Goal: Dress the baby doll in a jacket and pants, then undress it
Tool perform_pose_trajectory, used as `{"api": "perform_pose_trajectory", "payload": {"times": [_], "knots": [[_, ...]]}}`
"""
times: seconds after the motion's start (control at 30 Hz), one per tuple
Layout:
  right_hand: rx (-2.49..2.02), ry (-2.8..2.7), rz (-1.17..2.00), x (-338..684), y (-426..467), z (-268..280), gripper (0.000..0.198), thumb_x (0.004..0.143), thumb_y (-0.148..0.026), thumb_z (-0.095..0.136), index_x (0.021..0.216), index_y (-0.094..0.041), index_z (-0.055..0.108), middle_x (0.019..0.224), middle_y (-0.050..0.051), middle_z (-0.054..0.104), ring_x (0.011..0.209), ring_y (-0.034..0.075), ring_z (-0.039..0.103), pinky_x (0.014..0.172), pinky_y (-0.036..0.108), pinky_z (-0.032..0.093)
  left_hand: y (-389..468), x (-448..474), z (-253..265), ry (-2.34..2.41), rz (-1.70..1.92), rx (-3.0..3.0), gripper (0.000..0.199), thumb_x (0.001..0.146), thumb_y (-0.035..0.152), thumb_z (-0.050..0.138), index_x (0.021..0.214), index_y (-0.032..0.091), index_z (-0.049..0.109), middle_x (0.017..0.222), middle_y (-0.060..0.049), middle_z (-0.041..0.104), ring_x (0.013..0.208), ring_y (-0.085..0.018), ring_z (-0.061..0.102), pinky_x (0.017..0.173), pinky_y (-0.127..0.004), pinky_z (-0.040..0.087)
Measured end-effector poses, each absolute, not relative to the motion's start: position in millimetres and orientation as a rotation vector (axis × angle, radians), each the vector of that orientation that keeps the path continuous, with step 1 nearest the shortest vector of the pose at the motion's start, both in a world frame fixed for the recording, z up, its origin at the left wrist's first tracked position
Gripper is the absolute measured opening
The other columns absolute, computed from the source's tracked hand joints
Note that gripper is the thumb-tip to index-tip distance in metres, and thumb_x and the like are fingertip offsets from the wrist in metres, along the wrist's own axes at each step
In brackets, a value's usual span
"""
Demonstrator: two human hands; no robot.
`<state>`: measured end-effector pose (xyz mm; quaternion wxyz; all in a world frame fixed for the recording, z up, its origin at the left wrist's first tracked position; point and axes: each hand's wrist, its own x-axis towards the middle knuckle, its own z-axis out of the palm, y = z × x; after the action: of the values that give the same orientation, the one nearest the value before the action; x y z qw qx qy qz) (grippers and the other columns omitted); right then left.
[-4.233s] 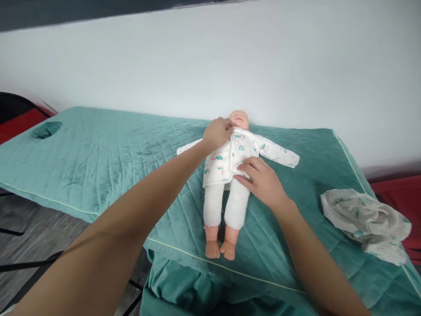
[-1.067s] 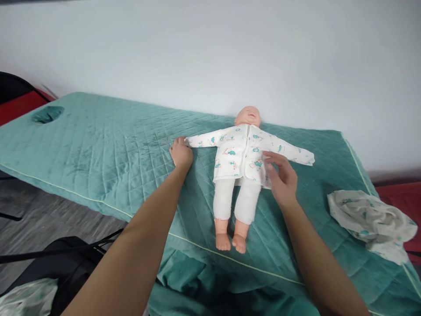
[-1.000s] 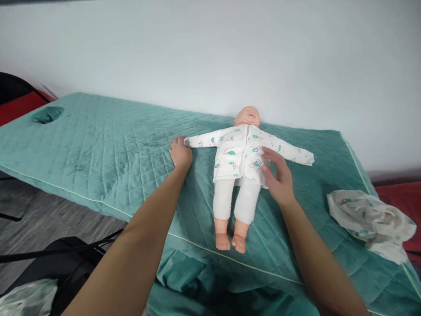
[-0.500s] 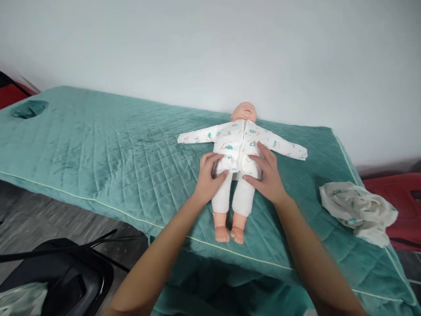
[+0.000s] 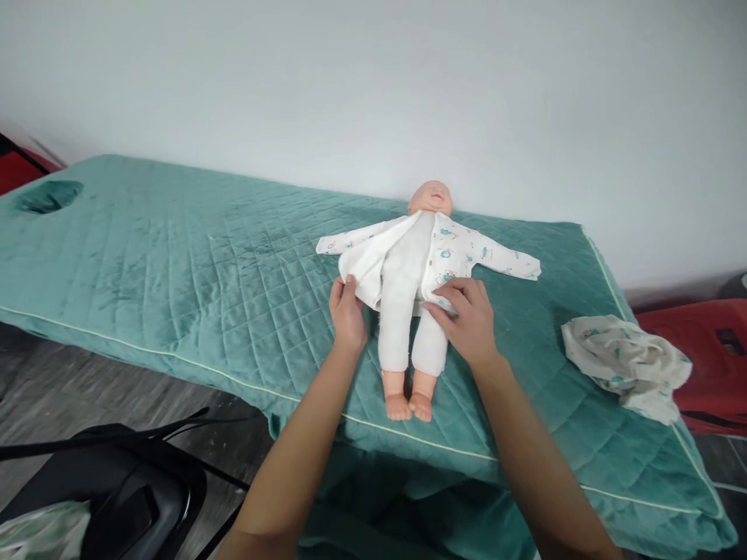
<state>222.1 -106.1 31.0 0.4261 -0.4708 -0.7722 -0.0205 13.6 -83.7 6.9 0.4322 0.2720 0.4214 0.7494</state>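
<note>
A baby doll [image 5: 402, 311] lies on its back on a green quilted bed cover, its head by the wall and its feet towards me. It wears a white jacket [image 5: 447, 247] with a small green print, both sleeves spread wide. My left hand [image 5: 348, 315] pinches the jacket's left-hand front flap, folded outward so its plain white inside and the doll's white body show. My right hand [image 5: 467, 317] has its fingers closed on the lower edge of the other flap, which still covers that side of the doll.
The green bed cover [image 5: 233, 311] stretches far left to a face hole [image 5: 50, 197]. A crumpled printed cloth [image 5: 627, 365] lies near the right edge. Beyond it is a red chair [image 5: 700, 350]. A black chair [image 5: 117, 490] with cloth on it stands lower left.
Both hands lay on the jacket's front, fingers spread. Now my left hand has turned one flap outward to the left, and my right hand has closed on the other flap's edge.
</note>
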Motion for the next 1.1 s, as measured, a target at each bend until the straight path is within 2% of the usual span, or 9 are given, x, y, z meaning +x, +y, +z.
{"api": "perform_pose_trajectory", "payload": {"times": [0.13, 0.27, 0.4, 0.53, 0.7, 0.9, 1.0, 1.1], "knots": [[-1.138, -1.887, 0.056, 230, -109, 29, 0.016, 0.089, -0.038, 0.071, 0.099, -0.026, 0.069, 0.102, 0.007, 0.062, 0.100, 0.025, 0.059, 0.087, 0.043, 0.050, -80, 12, 6, 0.899, 1.888, 0.559, 0.026, 0.083, 0.044, 0.074, 0.087, 0.020, 0.063, 0.093, -0.001, 0.068, 0.087, -0.014, 0.065, 0.083, -0.028, 0.052], [-1.177, -1.759, 0.120, 227, -111, 29, 0.011, 0.093, -0.032, 0.064, 0.088, -0.023, 0.067, 0.088, 0.004, 0.063, 0.083, 0.019, 0.060, 0.076, 0.036, 0.051, -82, 12, 4, 0.956, 1.846, 0.631, 0.026, 0.078, 0.039, 0.079, 0.090, 0.019, 0.067, 0.091, 0.000, 0.067, 0.080, -0.012, 0.063, 0.075, -0.023, 0.051], [-1.239, -1.132, 0.273, 240, -106, 29, 0.019, 0.090, -0.039, 0.065, 0.084, -0.021, 0.061, 0.075, -0.001, 0.057, 0.066, 0.013, 0.054, 0.062, 0.028, 0.048, -83, 14, 3, 0.988, 1.838, 0.664, 0.028, 0.075, 0.038, 0.081, 0.090, 0.018, 0.068, 0.089, 0.000, 0.067, 0.077, -0.010, 0.061, 0.072, -0.021, 0.050], [-1.176, -0.669, 0.320, 266, -104, 31, 0.024, 0.082, -0.041, 0.069, 0.080, -0.022, 0.054, 0.072, -0.005, 0.050, 0.061, 0.010, 0.048, 0.053, 0.023, 0.043, -81, 13, 4, 1.002, 1.905, 0.594, 0.031, 0.077, 0.044, 0.080, 0.089, 0.018, 0.067, 0.086, 0.000, 0.067, 0.076, -0.011, 0.060, 0.072, -0.023, 0.050], [-1.132, -0.637, 0.424, 273, -117, 27, 0.027, 0.076, -0.041, 0.074, 0.079, -0.022, 0.055, 0.069, -0.005, 0.053, 0.057, 0.010, 0.048, 0.051, 0.024, 0.044, -81, 12, 4, 1.038, 1.969, 0.553, 0.036, 0.077, 0.049, 0.078, 0.092, 0.019, 0.066, 0.087, 0.000, 0.066, 0.076, -0.011, 0.059, 0.073, -0.023, 0.049], [-1.183, -0.628, 0.392, 270, -125, 24, 0.029, 0.078, -0.044, 0.073, 0.081, -0.022, 0.054, 0.064, -0.007, 0.051, 0.054, 0.010, 0.048, 0.053, 0.025, 0.046, -82, 12, 2, 1.128, 2.007, 0.577, 0.037, 0.079, 0.053, 0.075, 0.086, 0.019, 0.061, 0.081, 0.001, 0.061, 0.072, -0.010, 0.054, 0.069, -0.023, 0.046], [-1.165, -0.562, 0.396, 276, -124, 25, 0.025, 0.078, -0.040, 0.072, 0.079, -0.023, 0.054, 0.062, -0.007, 0.048, 0.053, 0.010, 0.045, 0.050, 0.025, 0.044, -82, 10, 0, 1.181, 2.052, 0.585, 0.035, 0.079, 0.047, 0.076, 0.087, 0.019, 0.057, 0.080, 0.003, 0.055, 0.070, -0.009, 0.051, 0.067, -0.022, 0.043], [-1.120, -0.531, 0.408, 280, -125, 25, 0.021, 0.078, -0.034, 0.071, 0.079, -0.023, 0.053, 0.061, -0.007, 0.048, 0.052, 0.010, 0.045, 0.048, 0.024, 0.041, -81, 7, -3, 1.253, 2.097, 0.581, 0.035, 0.076, 0.034, 0.078, 0.094, 0.022, 0.050, 0.077, 0.007, 0.045, 0.062, -0.006, 0.044, 0.060, -0.020, 0.038]]}}
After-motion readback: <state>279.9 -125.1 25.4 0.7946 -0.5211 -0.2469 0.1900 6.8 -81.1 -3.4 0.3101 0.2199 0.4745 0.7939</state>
